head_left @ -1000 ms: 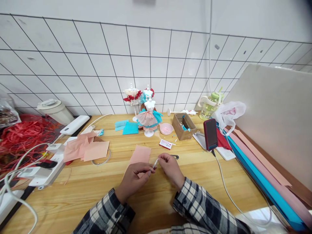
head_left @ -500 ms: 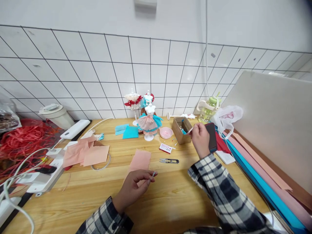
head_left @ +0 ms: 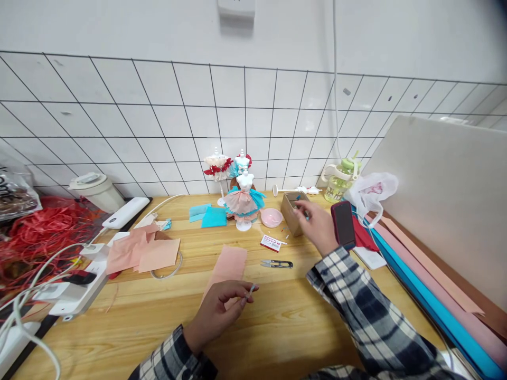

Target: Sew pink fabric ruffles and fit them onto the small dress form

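Note:
My left hand is closed in a pinch on a small, thin whitish piece, too small to name. Beneath its fingers lies a strip of peach crepe paper. My right hand reaches to the brown cardboard box, its bent fingers together over the opening; whatever is at their tips is hidden. Between the hands lie black thread snips and a small white-and-red card packet. A pink bowl stands beside the box. Left of it is a mini dress form in a peach-and-blue paper skirt.
Two more dressed forms stand behind. Blue paper squares and peach sheets lie leftward, near a power strip with cables. A phone, a bottle and rolled coloured paper are at right.
My right hand has moved left and slightly down, from beside the box to over its opening. The pale piece in its fingers no longer shows. My left hand keeps its pinch.

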A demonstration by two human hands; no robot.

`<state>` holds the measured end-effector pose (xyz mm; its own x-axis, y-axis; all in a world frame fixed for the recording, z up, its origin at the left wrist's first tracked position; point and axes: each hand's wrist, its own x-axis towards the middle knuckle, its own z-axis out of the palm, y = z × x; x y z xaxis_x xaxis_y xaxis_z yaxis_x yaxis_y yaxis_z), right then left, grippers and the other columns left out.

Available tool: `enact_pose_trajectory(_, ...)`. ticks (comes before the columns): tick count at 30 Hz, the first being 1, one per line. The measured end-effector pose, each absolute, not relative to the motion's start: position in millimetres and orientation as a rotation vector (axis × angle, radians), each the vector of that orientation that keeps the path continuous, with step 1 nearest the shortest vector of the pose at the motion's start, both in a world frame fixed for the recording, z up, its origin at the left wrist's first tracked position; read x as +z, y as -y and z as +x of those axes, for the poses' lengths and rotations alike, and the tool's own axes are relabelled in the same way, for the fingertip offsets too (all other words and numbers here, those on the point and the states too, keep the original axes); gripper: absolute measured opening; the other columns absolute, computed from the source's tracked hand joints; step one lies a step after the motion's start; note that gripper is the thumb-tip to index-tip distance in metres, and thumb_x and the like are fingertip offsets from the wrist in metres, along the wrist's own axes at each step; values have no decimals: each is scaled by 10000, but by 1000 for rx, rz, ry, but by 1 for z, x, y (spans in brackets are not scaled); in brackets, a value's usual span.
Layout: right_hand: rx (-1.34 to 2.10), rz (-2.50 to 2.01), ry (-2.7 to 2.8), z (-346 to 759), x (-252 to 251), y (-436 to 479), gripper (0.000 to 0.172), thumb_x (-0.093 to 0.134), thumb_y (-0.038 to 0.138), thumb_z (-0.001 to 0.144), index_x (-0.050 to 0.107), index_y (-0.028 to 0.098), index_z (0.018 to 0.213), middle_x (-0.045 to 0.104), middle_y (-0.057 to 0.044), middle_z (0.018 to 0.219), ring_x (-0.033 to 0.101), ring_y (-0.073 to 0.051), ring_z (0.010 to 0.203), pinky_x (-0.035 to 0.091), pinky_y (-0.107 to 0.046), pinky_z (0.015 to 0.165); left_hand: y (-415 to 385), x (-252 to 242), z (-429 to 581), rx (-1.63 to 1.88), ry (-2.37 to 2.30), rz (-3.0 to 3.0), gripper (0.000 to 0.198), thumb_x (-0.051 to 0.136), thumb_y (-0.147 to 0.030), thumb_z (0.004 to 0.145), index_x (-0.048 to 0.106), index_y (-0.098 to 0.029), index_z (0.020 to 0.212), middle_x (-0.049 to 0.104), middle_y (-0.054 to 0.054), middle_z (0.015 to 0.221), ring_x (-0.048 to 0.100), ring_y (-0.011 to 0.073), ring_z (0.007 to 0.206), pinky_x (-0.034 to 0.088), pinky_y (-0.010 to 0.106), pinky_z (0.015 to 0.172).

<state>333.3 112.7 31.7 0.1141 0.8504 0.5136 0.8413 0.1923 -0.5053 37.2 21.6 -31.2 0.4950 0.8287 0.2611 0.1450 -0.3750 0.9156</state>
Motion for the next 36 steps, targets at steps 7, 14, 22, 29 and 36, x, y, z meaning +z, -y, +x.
enact_pose_trajectory(7,583,-774,2172,254,20,-32,153,693,341,846,748,311,986,698,-13,1083,584,-180,1009,445,-344,920,-25,-26,37,847,-740,1654,208,611,-330,870,699,-171,769,716,65,783,664,184,774,503,280,715)
enact_pose_trajectory(14,543,-833,2172,247,0,-33,68,722,324,824,745,305,884,712,17,1090,574,-176,1039,426,-362,939,-22,-22,37,840,-699,1571,227,620,-349,862,700,-163,759,711,64,800,640,183,795,477,280,747)
enact_pose_trajectory(22,433,-967,2172,246,4,-30,53,642,229,880,686,238,852,714,-13,1024,610,-170,987,435,-348,888,-31,-27,22,743,-1065,1680,396,506,-486,897,695,-152,798,711,84,808,637,176,687,512,273,603)
enact_pose_trajectory(29,262,-1044,2245,246,6,-26,76,613,226,896,684,246,879,707,-16,1030,609,-178,985,423,-357,856,-36,-13,35,910,-1154,2488,263,631,-375,856,674,-224,1066,704,83,1074,638,230,995,505,376,869)
enact_pose_trajectory(36,214,-1037,2246,247,6,-23,83,590,248,919,673,246,912,712,0,1035,614,-169,959,403,-345,825,-34,-8,39,871,-1146,2583,114,569,-269,901,671,-242,943,719,36,984,647,195,954,418,429,975)
